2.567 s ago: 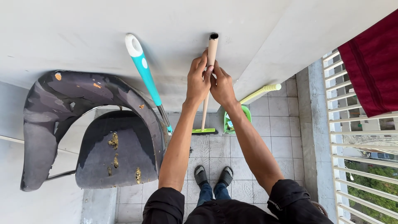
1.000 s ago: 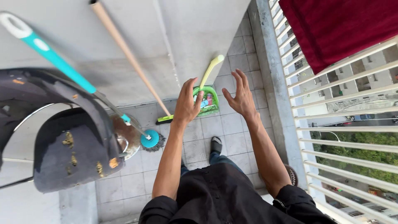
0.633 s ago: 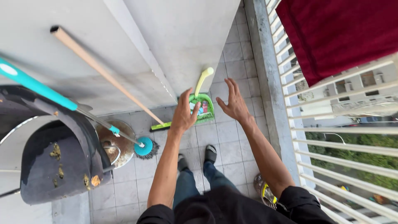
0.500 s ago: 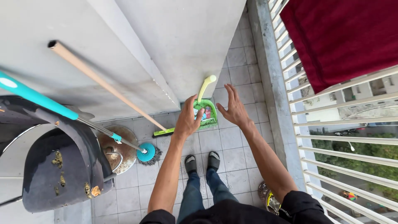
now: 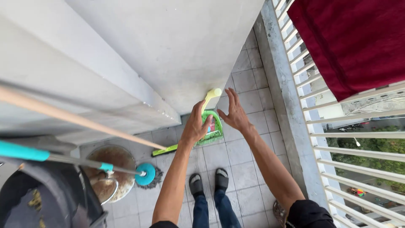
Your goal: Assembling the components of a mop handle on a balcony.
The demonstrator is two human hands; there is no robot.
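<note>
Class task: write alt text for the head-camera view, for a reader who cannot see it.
Seen from above on a tiled balcony, a person's left hand and right hand reach, open, for the pale yellow handle of a green plastic dustpan leaning on a grey wall. A wooden-handled broom leans nearby.

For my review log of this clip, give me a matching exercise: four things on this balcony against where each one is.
1. dustpan
2. red cloth
3. mop head
4. sandals

A. over the white railing
B. on the person's feet
C. against the wall, between both hands
D. on the tiles beside the metal bucket

Pairs: 1-C, 2-A, 3-D, 4-B
</note>
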